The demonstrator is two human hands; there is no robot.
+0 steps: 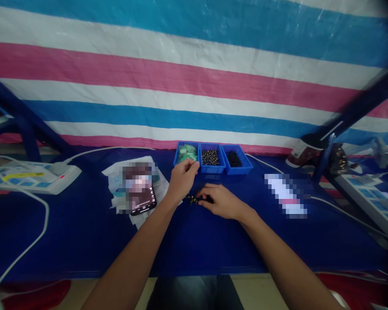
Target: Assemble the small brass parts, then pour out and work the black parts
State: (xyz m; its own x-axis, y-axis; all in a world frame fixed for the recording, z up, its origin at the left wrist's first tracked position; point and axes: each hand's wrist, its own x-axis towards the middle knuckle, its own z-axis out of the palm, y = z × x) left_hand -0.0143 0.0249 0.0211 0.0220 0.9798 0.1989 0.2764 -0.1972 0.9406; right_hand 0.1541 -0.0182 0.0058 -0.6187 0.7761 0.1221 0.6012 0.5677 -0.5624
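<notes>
My left hand (183,177) is raised at the front of the blue bin (176,160) of small green pieces (186,153). Its fingers are pinched together, and whatever they hold is too small or hidden to make out. Low over the table, my right hand (220,200) has its thumb and fingertips curled in at a little pile of small brass-coloured parts (192,199), apparently pinching at its edge. To the right of the green pieces stand a bin (212,169) of small brass and dark parts (210,157) and a bin (238,171) of black pieces (233,159).
Left of my arms, a lit phone (142,202) lies on crumpled white packaging (163,183). Power strips (56,178) with white cables sit at both sides. A blurred-out bright object (286,196) and a dark cup-like container (300,153) are on the right. A striped sheet (181,77) hangs behind.
</notes>
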